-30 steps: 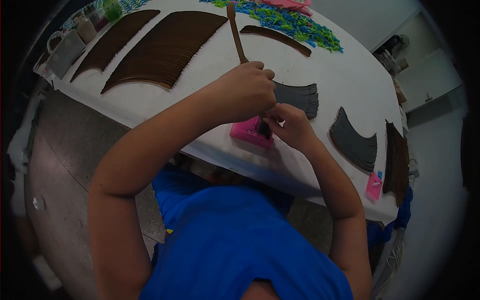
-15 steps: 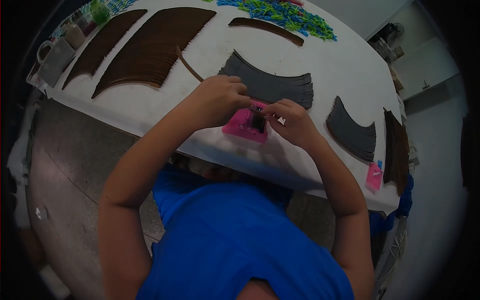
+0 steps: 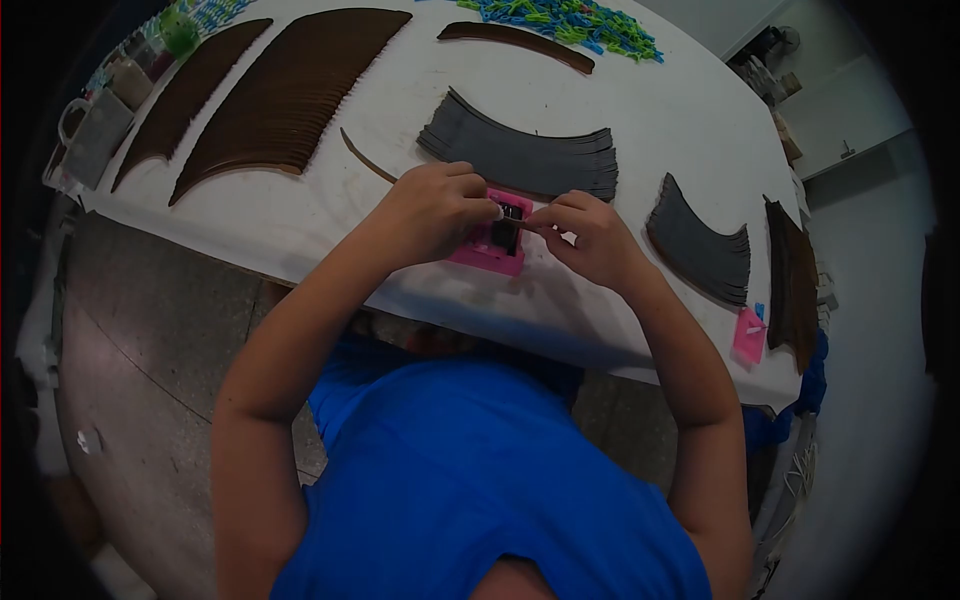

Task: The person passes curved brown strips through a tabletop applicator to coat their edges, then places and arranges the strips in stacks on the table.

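My left hand [image 3: 435, 212] is closed in a pinch on a thin, curved brown strip [image 3: 365, 158], whose free end sticks out to the left. My right hand [image 3: 588, 235] pinches the strip's other end, so it spans the gap between both hands. Directly under this stretch sits a pink device [image 3: 490, 258] with a dark middle part, at the table's near side. Fingers partly cover the device, and I cannot tell whether the strip touches it. Just behind the hands lies a fanned stack of grey strips [image 3: 520, 155].
Brown strip stacks [image 3: 290, 90] lie at the left of the white table [image 3: 690, 120]. A smaller grey stack [image 3: 697, 245], a brown stack [image 3: 790, 285] and a pink piece [image 3: 748, 336] are at the right. Blue and green clips [image 3: 590, 25] are heaped at the back.
The view has shifted slightly. The strip's left end has dropped lower, away from the brown stack. More of the strip shows between my hands, both still pinching it over the pink device.
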`<control>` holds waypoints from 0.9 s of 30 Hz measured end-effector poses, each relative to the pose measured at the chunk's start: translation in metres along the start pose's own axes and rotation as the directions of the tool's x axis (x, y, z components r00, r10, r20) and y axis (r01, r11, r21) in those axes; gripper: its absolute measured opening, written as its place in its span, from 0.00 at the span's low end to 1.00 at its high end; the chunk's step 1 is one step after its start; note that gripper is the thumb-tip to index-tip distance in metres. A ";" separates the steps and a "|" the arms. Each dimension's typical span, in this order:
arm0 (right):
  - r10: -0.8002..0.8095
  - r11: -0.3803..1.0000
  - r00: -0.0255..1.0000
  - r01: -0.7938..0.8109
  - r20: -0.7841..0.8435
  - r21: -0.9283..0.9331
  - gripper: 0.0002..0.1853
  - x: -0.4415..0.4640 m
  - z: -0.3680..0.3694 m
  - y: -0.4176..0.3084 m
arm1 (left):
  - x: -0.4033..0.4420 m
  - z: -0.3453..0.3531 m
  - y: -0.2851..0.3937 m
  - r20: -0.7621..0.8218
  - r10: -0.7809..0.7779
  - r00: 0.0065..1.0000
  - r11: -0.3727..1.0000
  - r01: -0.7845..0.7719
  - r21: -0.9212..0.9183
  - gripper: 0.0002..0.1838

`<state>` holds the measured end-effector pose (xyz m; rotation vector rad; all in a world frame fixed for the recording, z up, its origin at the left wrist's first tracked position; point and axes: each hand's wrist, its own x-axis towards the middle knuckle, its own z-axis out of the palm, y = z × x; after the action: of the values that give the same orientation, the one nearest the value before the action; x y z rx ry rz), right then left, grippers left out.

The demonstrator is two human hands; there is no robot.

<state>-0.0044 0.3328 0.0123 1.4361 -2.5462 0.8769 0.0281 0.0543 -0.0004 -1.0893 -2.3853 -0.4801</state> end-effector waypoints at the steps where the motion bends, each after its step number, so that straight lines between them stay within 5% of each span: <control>1: 0.003 1.000 1.000 -0.003 -0.001 0.000 0.16 0.000 0.000 0.000 | 0.000 0.000 0.000 0.001 0.002 1.000 1.000 -0.002 -0.002 0.10; 16: -0.007 1.000 1.000 0.007 -0.021 -0.008 0.13 -0.008 -0.004 0.001 | 0.002 0.000 0.001 0.013 -0.007 1.000 0.999 0.008 -0.032 0.14; 27: 0.253 0.960 0.966 -0.257 -0.051 -0.107 0.09 -0.101 -0.056 0.029 | 0.004 0.007 0.002 0.004 -0.005 1.000 0.999 0.005 -0.034 0.11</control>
<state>0.0167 0.4495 0.0111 1.0661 -2.7451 0.7664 0.0258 0.0611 -0.0039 -1.1002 -2.3916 -0.5223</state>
